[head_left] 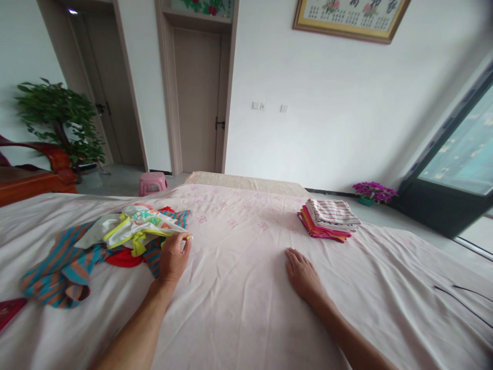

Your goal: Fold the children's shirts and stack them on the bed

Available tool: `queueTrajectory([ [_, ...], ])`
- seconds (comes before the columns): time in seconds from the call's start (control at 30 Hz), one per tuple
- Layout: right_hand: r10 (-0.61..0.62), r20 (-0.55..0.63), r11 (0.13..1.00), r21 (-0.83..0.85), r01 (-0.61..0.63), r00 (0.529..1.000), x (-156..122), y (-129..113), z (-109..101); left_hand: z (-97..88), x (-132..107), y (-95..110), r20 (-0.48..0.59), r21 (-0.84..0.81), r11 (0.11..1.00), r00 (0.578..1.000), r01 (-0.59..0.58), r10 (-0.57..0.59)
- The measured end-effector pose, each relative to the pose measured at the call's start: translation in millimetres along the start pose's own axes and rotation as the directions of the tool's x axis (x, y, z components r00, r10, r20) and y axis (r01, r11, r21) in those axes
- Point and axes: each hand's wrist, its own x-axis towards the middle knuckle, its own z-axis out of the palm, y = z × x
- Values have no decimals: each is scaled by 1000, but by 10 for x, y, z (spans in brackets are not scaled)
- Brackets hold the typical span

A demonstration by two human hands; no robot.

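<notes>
Clothing (144, 226) pinched at its edge
Spreads leftward from left hand (174, 258), fingertips clamped; right hand (303, 273) flat, fingers side by side.

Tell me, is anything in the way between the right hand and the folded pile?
Nothing visible is in the way: only a stretch of pale, wrinkled sheet lies between the right hand and the folded pile.

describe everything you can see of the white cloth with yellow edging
The white cloth with yellow edging looks thin and soft, with green and orange patches. Crumpled and unfolded, it lies over a blue-and-brown striped cloth and a red cloth. The left hand pinches its right end.
</notes>
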Motion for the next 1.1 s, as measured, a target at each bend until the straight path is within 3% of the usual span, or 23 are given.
queueTrajectory([
  [0.17,-25,7,998,-53,25,1000,-12,-6,-8,67,10,362,22,-69,995,997,-74,75],
  [0.33,-58,4,995,-78,58,998,-25,19,5,315,-43,1083,121,-286,940,966,-188,230],
  [0.5,-94,12,992,-79,94,996,-60,30,-11,573,-153,1797,257,-500,849,906,-173,336],
  [0.6,-117,20,992,-54,118,993,-75,30,-41,694,-222,2008,380,-583,801,826,-137,417],
  [0.67,-131,23,991,-26,131,991,-80,30,-67,750,-257,1995,455,-580,809,787,-94,417],
  [0.7,-139,23,990,-11,139,990,-82,29,-81,765,-266,1941,474,-556,828,791,-70,385],
  [0.83,-182,24,983,35,182,983,-89,17,-137,702,-234,1512,354,-300,952,921,-53,163],
  [0.9,-206,32,977,56,204,978,-89,8,-160,618,-195,1272,283,-80,994,954,-78,98],
  [1.0,-225,44,971,94,220,973,-82,7,-184,518,-165,1031,286,151,982,956,-114,67],
  [1.1,-237,50,962,151,227,970,-75,21,-204,503,-185,974,369,240,962,929,-129,33],
])
